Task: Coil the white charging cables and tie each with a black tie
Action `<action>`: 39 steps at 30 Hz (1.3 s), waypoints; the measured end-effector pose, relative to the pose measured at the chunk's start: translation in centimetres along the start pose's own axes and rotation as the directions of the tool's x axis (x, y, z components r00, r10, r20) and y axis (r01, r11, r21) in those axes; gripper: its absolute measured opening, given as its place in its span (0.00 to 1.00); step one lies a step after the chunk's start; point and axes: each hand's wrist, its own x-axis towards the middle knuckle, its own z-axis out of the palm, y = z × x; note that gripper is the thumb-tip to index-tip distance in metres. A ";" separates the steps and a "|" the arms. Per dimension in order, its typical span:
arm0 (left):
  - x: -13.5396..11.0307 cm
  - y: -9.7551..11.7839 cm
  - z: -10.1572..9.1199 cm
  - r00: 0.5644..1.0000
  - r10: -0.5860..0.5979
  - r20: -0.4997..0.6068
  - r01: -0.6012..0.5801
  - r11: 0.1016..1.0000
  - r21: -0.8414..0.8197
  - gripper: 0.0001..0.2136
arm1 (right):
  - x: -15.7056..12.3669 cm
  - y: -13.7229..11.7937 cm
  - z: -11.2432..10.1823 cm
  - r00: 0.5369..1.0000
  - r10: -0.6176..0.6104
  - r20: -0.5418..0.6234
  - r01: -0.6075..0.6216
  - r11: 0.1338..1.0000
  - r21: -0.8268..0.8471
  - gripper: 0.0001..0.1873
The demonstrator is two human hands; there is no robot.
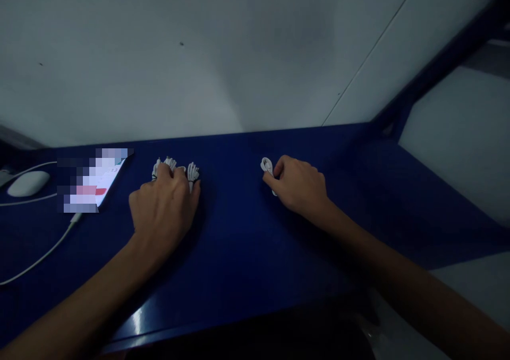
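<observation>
My left hand [164,204] is closed over several bundled white cables [193,172] on the blue tabletop. Loops and ends of the cables stick out past the fingers, with a dark tie visible on some bundles; the palm hides the rest. To the right, my right hand [302,185] pinches one small coiled white cable [266,165] between thumb and fingers, low over the table. Part of this coil is hidden by the thumb. A gap of bare blue surface lies between the two hands.
The blue table [235,253] meets a grey-white wall [223,73] at the back. At left lies a lit phone [107,176], partly blurred out, with a white charging cord [51,253] plugged in. A rounded white object [28,183] sits beyond it, near another cord.
</observation>
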 end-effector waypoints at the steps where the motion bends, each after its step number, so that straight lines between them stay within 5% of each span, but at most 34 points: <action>1: 0.0 0.0 0.2 1.000 0.014 -0.014 -0.015 1.000 -0.010 0.23 | 0.0 0.0 0.0 1.000 -0.002 0.002 0.002 1.000 -0.001 0.13; 8: -0.6 0.6 1.0 0.972 0.145 -0.186 -0.186 0.955 -0.232 0.18 | 0.1 0.1 -0.1 1.000 0.007 0.002 -0.007 1.000 -0.023 0.12; 14: -1.2 1.5 0.8 0.968 0.149 -0.201 -0.240 0.778 -0.581 0.12 | -0.3 -0.2 -0.4 0.992 -0.005 -0.126 0.006 1.000 0.003 0.16; 19: -1.6 1.9 0.6 0.978 0.128 -0.163 -0.207 0.607 -0.767 0.09 | -1.4 -1.0 -1.0 0.921 -0.239 -0.308 0.320 0.915 0.246 0.06; 22: -1.9 2.2 0.5 0.978 0.104 -0.179 -0.207 0.541 -0.815 0.10 | -2.1 -1.3 -1.1 0.868 -0.463 -0.181 0.492 0.747 0.447 0.07; 26: -2.3 2.4 0.4 0.980 0.078 -0.183 -0.197 0.500 -0.843 0.10 | -2.4 -1.3 -0.5 0.852 -0.520 0.062 0.310 0.597 0.740 0.10; 28: -2.2 2.5 0.2 0.989 0.082 -0.126 -0.148 0.393 -0.908 0.12 | -2.4 -1.2 -0.2 0.855 -0.509 0.101 0.201 0.503 0.840 0.09; 31: -1.9 2.6 -0.1 0.986 0.156 0.052 0.040 0.078 -0.996 0.16 | -2.2 -1.1 -0.1 0.871 -0.488 0.054 0.164 0.392 0.905 0.09; 34: -1.3 2.7 -0.1 0.927 0.294 0.232 0.296 -0.196 -0.935 0.17 | -2.1 -1.1 -0.4 0.879 -0.476 0.019 0.175 0.361 0.916 0.10; 39: -0.8 2.5 0.5 0.839 0.450 0.306 0.470 -0.317 -0.824 0.14 | -2.2 -1.2 -0.8 0.855 -0.517 -0.029 0.245 0.354 0.903 0.12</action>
